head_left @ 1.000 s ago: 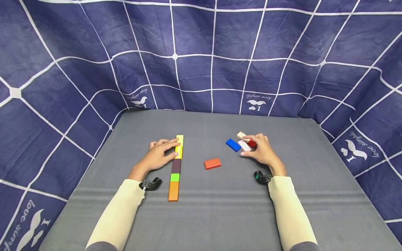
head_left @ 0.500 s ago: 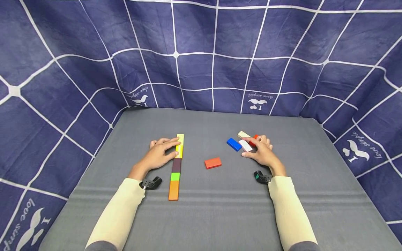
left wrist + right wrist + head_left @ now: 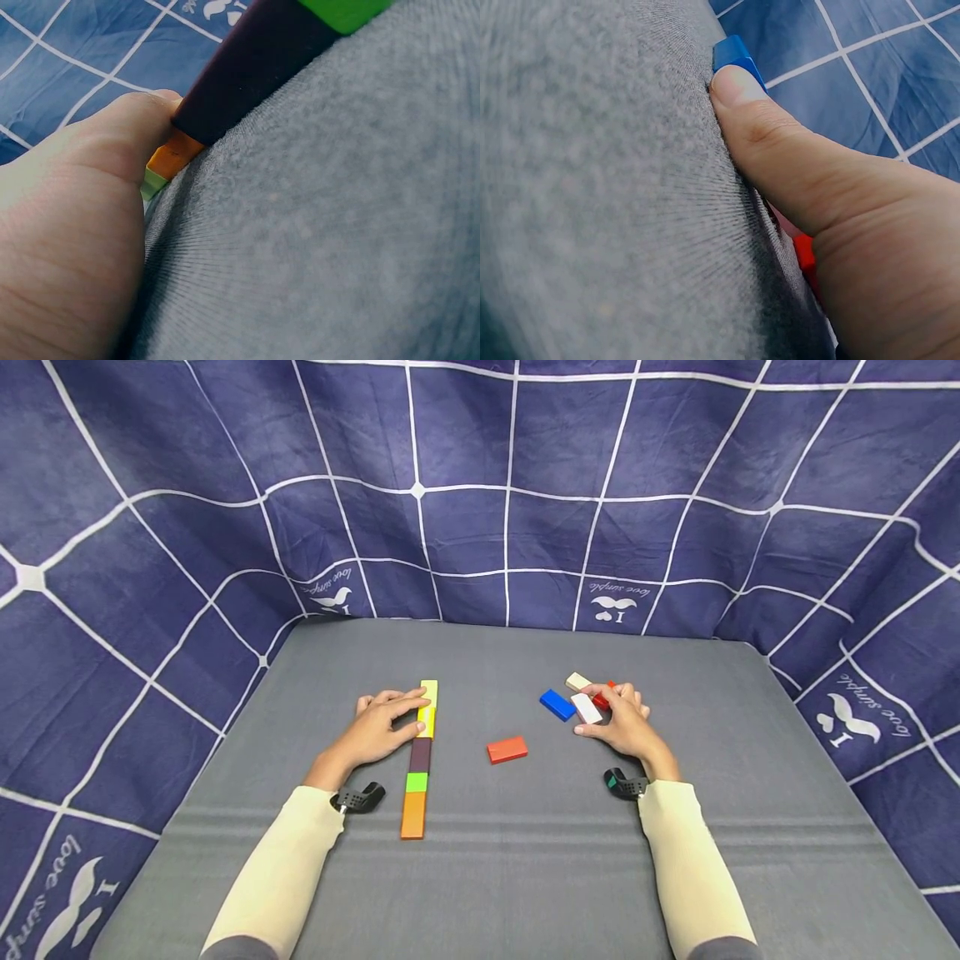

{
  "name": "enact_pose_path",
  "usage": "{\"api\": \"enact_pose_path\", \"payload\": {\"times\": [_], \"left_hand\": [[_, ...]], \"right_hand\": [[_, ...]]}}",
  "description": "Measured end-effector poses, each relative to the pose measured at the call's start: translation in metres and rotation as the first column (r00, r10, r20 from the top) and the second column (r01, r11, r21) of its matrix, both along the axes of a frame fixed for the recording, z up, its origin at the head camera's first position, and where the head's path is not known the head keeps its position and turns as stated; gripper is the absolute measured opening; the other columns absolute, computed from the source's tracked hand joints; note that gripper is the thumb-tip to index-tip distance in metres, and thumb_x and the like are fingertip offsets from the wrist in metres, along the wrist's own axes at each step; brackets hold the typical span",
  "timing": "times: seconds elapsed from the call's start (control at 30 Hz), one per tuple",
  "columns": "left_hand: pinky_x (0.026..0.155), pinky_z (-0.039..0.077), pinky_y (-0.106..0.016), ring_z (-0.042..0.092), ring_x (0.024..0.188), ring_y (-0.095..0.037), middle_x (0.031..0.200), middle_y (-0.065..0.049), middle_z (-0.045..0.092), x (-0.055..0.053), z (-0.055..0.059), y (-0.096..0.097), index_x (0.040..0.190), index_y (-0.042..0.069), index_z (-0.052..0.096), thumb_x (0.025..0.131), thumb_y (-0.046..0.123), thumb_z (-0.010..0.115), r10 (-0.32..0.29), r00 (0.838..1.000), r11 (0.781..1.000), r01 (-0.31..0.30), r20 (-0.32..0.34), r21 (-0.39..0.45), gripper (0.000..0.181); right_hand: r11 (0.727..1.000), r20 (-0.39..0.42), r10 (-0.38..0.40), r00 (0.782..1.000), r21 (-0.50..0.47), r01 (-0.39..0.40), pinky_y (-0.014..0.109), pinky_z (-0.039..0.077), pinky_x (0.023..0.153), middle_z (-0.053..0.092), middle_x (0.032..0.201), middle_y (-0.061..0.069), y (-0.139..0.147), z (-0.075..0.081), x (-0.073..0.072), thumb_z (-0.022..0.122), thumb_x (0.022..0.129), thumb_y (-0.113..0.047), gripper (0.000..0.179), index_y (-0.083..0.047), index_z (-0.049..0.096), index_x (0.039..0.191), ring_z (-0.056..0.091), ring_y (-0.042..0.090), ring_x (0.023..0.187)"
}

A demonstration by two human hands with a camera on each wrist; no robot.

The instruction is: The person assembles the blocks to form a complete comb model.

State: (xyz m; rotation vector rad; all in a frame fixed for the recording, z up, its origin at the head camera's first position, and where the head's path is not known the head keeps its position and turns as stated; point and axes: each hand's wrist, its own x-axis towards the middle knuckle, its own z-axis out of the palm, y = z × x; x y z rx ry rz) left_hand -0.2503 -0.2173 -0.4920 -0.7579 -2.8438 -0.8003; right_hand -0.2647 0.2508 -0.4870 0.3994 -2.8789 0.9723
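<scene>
On the left, a row of blocks runs lengthwise. From near to far it has an orange block (image 3: 413, 815), a green block (image 3: 416, 782), a dark purple block (image 3: 421, 756), a yellow block (image 3: 426, 723) and a pale yellow block (image 3: 430, 687). My left hand (image 3: 373, 731) holds the yellow block, thumb at its near left side and index finger across its far end. On the right, my right hand (image 3: 626, 722) pinches a white block (image 3: 587, 709) between thumb and index finger. A blue block (image 3: 557, 704) lies just left of it; a red block (image 3: 603, 700) is partly hidden behind the fingers.
An orange-red block (image 3: 507, 749) lies alone between the hands. A cream block (image 3: 577, 681) sits behind the white one. The grey table (image 3: 495, 877) is backed by a blue curtain (image 3: 465, 535) with white lines.
The white block has turned slightly under my right fingers, and more of the red block behind them shows. My left hand has stayed in place.
</scene>
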Motion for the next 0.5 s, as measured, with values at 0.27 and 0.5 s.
{"api": "enact_pose_path", "payload": {"times": [0.27, 0.5], "left_hand": [[0.094, 0.02, -0.046, 0.046, 0.133, -0.021, 0.157, 0.012, 0.044, -0.0003, -0.0002, -0.0006, 0.143, 0.033, 0.056, 0.097, 0.046, 0.062, -0.006, 1.0, 1.0, 0.006, -0.001, 0.0, 0.048], [0.093, 0.02, -0.047, 0.047, 0.132, -0.021, 0.156, 0.01, 0.046, -0.0025, -0.0001, 0.0, 0.142, 0.031, 0.057, 0.097, 0.043, 0.063, -0.015, 1.0, 1.0, 0.015, -0.016, 0.014, 0.047]], "right_hand": [[0.998, -0.001, -0.044, 0.999, -0.048, 0.044, 0.049, 0.015, 0.083, 0.046, 0.117, 0.017, -0.0026, -0.0003, 0.0055, 0.095, 0.064, -0.038, 0.074, -0.021, 0.058, 0.126, 0.037, 0.035, 0.107], [0.995, -0.011, -0.054, 0.998, -0.082, 0.053, 0.047, 0.017, 0.084, 0.049, 0.115, 0.016, -0.0068, 0.0069, 0.0082, 0.095, 0.065, -0.038, 0.074, -0.02, 0.058, 0.127, 0.04, 0.033, 0.106]]}}
